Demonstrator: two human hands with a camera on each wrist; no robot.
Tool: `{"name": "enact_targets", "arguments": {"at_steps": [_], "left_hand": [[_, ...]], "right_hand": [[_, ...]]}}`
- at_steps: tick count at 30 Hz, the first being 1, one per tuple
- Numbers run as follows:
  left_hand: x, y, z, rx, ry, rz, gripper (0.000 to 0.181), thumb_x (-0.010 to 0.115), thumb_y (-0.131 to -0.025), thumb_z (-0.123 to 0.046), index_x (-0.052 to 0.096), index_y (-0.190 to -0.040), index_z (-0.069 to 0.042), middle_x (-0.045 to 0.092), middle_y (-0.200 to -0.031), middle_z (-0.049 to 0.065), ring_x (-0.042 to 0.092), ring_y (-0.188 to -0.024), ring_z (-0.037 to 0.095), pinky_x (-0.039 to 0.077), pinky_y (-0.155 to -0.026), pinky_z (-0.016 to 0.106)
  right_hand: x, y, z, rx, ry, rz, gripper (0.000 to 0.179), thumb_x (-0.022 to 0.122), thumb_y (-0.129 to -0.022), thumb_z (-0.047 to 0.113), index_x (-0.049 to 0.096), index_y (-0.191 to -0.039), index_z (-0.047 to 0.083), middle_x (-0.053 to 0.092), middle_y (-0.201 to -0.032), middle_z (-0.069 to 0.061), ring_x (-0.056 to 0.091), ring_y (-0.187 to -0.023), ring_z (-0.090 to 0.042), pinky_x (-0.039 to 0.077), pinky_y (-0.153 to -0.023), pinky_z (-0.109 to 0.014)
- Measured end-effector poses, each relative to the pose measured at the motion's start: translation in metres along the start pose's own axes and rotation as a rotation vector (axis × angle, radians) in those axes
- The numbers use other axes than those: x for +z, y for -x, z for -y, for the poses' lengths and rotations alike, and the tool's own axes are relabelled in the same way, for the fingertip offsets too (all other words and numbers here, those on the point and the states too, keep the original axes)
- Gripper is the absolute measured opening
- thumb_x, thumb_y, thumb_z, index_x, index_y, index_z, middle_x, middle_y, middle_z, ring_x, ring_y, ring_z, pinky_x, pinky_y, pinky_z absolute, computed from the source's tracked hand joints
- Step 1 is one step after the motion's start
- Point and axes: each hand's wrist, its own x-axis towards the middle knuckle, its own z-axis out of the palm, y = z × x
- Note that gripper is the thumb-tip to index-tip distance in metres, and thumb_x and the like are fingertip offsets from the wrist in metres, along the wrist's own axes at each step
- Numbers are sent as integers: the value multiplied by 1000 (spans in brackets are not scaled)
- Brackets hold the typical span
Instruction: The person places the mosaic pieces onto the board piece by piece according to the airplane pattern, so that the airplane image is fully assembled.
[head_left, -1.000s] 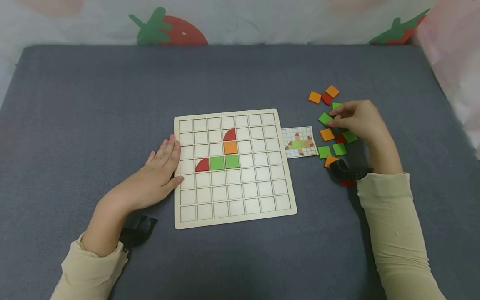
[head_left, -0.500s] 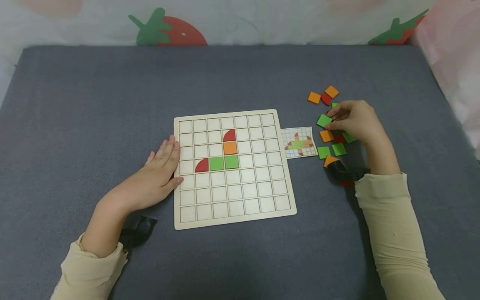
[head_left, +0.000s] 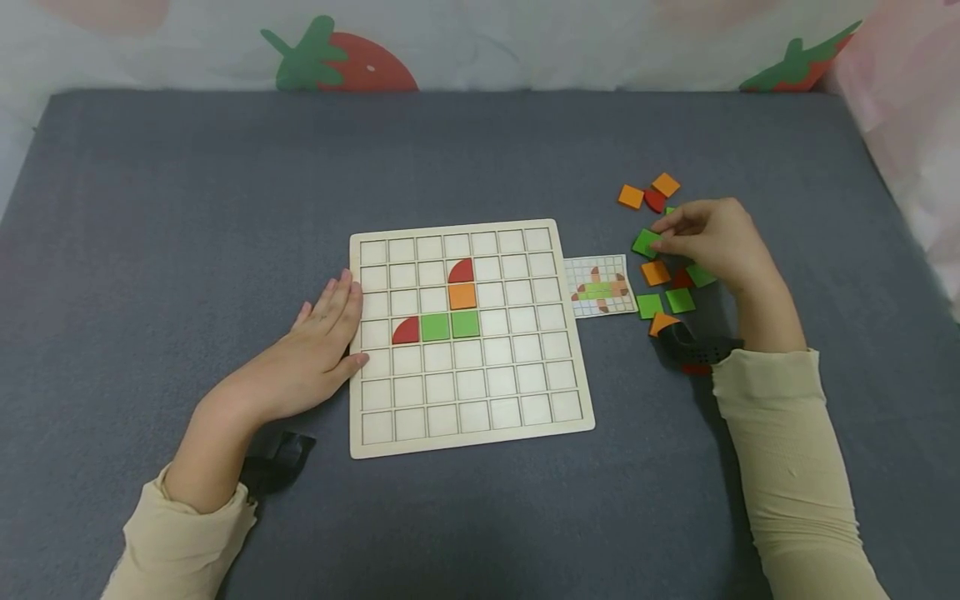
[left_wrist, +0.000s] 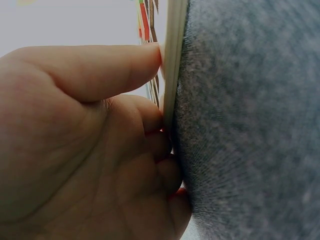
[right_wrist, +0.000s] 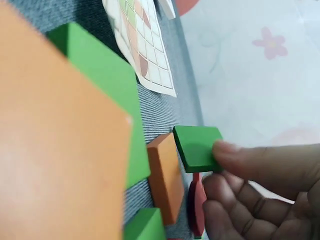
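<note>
Here, right of centre, a green tile (head_left: 643,242) is pinched between the right hand (head_left: 712,240)'s thumb and fingers.
Probably light, stiff and smooth, it suits an edge grip; it sits slightly lower-left than a second ago. Left of centre, the left hand (head_left: 318,340), fingers extended, touches the board (head_left: 468,354) as before.

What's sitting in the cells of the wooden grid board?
The wooden grid board holds two red quarter-circle tiles, one orange square tile and two green square tiles. What lies beneath them is covered and cannot be seen.
</note>
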Motion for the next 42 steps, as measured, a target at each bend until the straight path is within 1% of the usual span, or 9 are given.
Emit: {"name": "enact_targets", "arguments": {"at_steps": [4,8,14,18,25,29,33,36,42], "left_hand": [[0,-1,-1,0,-1,-2,74,44,-100,-23,-5,-147,5,-17,-154,18,-14,-141,32,1,-111,54],[0,-1,-1,1,-5,-3,74,44,-100,-22,-5,-147,5,-17,-154,18,-14,-141,32,1,-111,54],[-1,-1,0,8,-9,-4,73,44,-101,-22,-5,-147,6,-17,-154,19,-13,-141,33,1,-111,54],[0,-1,0,5,-7,-3,73,44,-100,-22,-5,-147,6,-17,-154,19,-13,-141,32,1,-111,54],[0,-2,-1,-3,-4,-1,73,44,-101,-23,-5,-147,4,-17,-154,18,-14,-141,31,1,-111,53],[0,-2,-1,-6,-7,2,73,44,-101,-23,-6,-148,4,-17,-154,18,-14,-141,31,1,-111,53],[-1,-2,-1,-1,-12,1,73,43,-101,-24,-5,-147,5,-17,-154,18,-14,-141,32,2,-111,54],[-1,-2,-2,3,-9,0,72,43,-101,-24,-4,-147,5,-17,-154,19,-13,-141,32,2,-111,54],[-2,-1,-2,-4,-6,7,72,42,-101,-24,-5,-148,4,-18,-154,18,-14,-141,31,2,-111,54]], "right_hand": [[-2,2,5,-25,-31,-29,22,68,-88,12,67,-103,-5,63,-79,7,55,-74,-9,44,-64,-22],[-3,4,10,-35,-79,-41,22,69,-87,14,68,-101,-3,63,-78,10,55,-76,-11,44,-65,-22],[-2,9,20,-38,-118,-41,19,70,-87,15,69,-99,1,64,-78,9,55,-78,-14,44,-64,-23],[0,11,27,-48,-117,-27,19,70,-87,15,69,-99,0,64,-79,7,56,-77,-16,45,-64,-24],[5,14,35,-74,-131,0,20,70,-87,13,68,-101,-2,63,-85,3,56,-78,-14,47,-66,-24],[10,16,39,-87,-148,27,19,69,-87,11,68,-102,-2,63,-87,1,58,-79,-13,48,-68,-24],[18,17,46,-102,-167,56,17,69,-86,8,69,-100,-3,64,-86,-2,59,-78,-14,48,-68,-25],[23,18,51,-120,-181,79,16,69,-86,6,70,-99,-3,65,-87,-5,60,-78,-16,48,-66,-27],[34,19,56,-146,-207,117,13,69,-85,4,70,-96,-3,66,-88,-8,62,-77,-22,49,-63,-26]]}}
